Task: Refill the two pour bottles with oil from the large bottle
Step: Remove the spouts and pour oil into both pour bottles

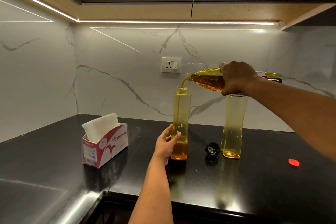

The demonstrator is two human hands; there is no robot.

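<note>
While right hand [234, 78] fingers grip tilted large bottle [207, 79], left hand [166, 144] fingers clasp pour bottle [181, 114].

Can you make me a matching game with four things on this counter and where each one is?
Things:
1. large bottle
2. red cap
3. tissue box
4. black cap

Places:
A. between the two pour bottles
B. far left on the counter
C. tipped in the right hand
D. far right on the counter

Pairs: 1-C, 2-D, 3-B, 4-A
</note>
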